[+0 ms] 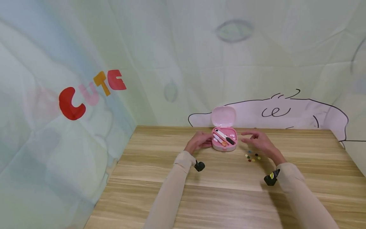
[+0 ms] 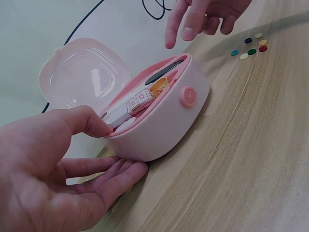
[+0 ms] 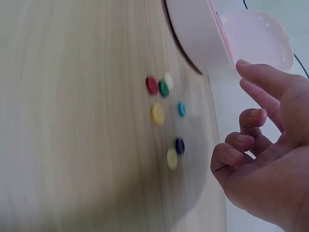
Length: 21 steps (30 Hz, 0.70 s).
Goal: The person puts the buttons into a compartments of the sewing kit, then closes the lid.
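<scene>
A pink-and-white sewing box (image 1: 224, 148) stands on the table with its pink lid (image 1: 224, 116) tipped back. My left hand (image 1: 200, 140) holds the box by its left end, thumb at the rim and fingers low against the side. Inside lie a tape measure (image 2: 141, 100), a gold thimble-like ring (image 2: 158, 87) and a slim tool with a black handle (image 1: 230, 141). To the right of the box hovers my right hand (image 1: 260, 142), thumb and index finger stretched toward it, other fingers loosely bent, nothing between them.
Several small coloured buttons, among them a red button (image 2: 262, 49) and a blue button (image 2: 234, 52), lie scattered on the wooden table (image 1: 217, 203) below my right hand. A printed cloth backdrop (image 1: 177, 63) hangs behind the table. A dark cord (image 2: 77, 31) shows behind the lid.
</scene>
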Available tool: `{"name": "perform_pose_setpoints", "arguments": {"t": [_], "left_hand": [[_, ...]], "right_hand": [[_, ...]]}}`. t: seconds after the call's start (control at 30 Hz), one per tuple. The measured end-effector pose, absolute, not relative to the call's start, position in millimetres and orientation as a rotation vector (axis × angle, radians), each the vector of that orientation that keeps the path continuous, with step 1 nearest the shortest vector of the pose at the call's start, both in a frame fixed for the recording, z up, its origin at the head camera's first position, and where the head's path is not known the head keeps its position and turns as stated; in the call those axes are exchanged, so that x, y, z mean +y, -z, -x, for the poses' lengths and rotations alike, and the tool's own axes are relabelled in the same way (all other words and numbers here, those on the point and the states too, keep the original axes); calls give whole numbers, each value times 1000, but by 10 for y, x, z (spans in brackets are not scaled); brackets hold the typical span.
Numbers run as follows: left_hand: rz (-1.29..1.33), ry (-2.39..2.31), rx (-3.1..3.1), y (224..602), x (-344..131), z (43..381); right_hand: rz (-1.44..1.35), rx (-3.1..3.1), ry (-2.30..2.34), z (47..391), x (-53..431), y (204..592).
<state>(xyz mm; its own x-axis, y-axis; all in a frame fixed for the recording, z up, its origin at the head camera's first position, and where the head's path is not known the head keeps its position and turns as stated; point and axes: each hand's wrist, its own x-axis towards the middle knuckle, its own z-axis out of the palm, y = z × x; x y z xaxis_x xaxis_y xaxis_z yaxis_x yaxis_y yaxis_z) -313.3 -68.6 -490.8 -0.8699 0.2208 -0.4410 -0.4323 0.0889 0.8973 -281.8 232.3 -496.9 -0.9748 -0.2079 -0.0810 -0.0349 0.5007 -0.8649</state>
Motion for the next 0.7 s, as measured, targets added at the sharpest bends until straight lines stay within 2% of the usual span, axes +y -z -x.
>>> {"name": "perform_pose_setpoints", "arguments": {"t": [0.7], "left_hand": [[207, -1797, 1921, 4906, -692, 3152]], "right_hand": [[426, 2674, 1141, 2680, 2573, 5098]]}}
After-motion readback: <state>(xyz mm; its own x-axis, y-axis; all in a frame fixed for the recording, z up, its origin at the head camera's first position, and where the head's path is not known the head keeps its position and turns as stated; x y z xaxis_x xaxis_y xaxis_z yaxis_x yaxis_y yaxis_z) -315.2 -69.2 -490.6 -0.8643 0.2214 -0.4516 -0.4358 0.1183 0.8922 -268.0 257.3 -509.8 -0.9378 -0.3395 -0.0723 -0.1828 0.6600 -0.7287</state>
